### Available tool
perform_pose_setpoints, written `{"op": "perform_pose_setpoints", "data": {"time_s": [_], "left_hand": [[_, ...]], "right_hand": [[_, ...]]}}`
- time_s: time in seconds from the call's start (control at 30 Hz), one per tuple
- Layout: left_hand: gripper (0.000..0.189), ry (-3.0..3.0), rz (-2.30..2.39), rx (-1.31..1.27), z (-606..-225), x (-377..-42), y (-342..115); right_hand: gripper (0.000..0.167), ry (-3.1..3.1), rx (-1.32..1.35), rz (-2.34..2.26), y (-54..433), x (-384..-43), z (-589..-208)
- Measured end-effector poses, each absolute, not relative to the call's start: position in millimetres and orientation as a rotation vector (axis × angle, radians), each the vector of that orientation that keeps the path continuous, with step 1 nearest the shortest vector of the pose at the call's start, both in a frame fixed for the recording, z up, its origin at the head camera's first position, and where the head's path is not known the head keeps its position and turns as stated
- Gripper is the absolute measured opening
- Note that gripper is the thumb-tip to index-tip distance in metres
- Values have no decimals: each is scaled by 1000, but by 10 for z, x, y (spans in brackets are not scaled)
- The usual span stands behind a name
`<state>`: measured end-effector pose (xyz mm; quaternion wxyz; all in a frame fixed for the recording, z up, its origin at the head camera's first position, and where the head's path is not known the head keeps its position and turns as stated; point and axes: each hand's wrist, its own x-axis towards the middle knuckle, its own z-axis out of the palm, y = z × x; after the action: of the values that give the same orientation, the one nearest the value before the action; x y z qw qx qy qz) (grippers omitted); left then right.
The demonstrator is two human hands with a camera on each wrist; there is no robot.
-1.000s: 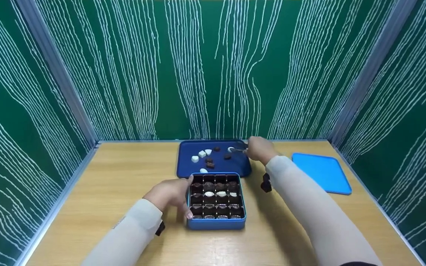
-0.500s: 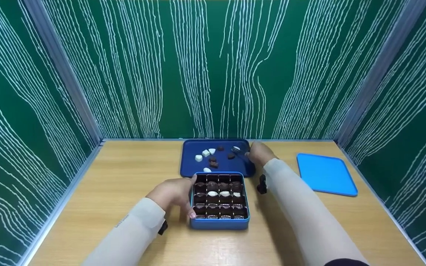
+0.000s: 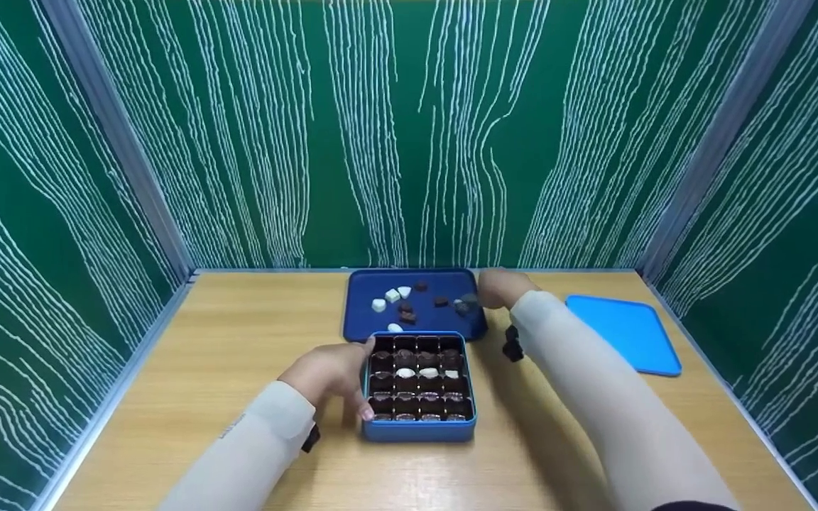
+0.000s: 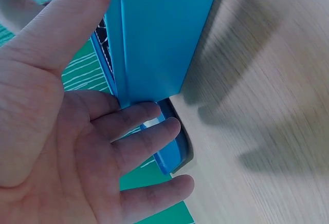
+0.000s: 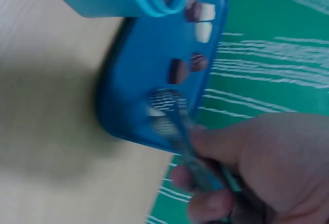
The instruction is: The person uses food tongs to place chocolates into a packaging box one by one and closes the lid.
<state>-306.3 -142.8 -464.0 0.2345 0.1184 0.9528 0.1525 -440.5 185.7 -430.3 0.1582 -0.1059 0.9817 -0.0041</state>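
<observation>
A blue box (image 3: 420, 431) with a dark divided insert stands in the middle of the table, some of its cells holding dark and white chocolates. My left hand (image 3: 331, 369) holds its left side, thumb at the near corner and forefinger at the far one; the other fingers are spread in the left wrist view. Behind the box lies a dark blue tray (image 3: 366, 328) with several white chocolates (image 3: 378, 305) and dark chocolates (image 3: 407, 316). Over the tray's right end my right hand (image 3: 503, 287) grips small tongs (image 5: 180, 121). A blurred white piece (image 5: 156, 112) shows at their tips.
To the right lies a flat bright blue lid (image 3: 625, 333) on the wooden table (image 3: 253, 312). Green walls (image 3: 238, 142) with white wavy lines enclose the table at the back and both sides.
The tongs and right hand have shifted toward the tray's right edge, and a white piece has left its earlier spot at the tray's back right. My left hand stays on the box.
</observation>
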Motion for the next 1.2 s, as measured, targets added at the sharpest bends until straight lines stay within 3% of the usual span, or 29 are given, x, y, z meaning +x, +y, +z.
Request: {"op": "perform_pose_setpoints", "data": {"time_s": [0.13,0.5,0.9,1.2], "left_hand": [[157,2619,396,341,-4636,-3036,-1441],[156,2633,395,361,-4655,-3014,-1438],[158,2627,420,352,-4622,-3018,-1420],[157,2636,391,382,-4613,-3050,-1412]], "right_hand": [[56,2752,-339,123,1784,-4291,-4154],[54,2875,-298,67,1805,-4201,-4193],[37,2925,-399,62,1857,-4182,-4273],[46,2923,-428,168,1874,-4151,-4232]]}}
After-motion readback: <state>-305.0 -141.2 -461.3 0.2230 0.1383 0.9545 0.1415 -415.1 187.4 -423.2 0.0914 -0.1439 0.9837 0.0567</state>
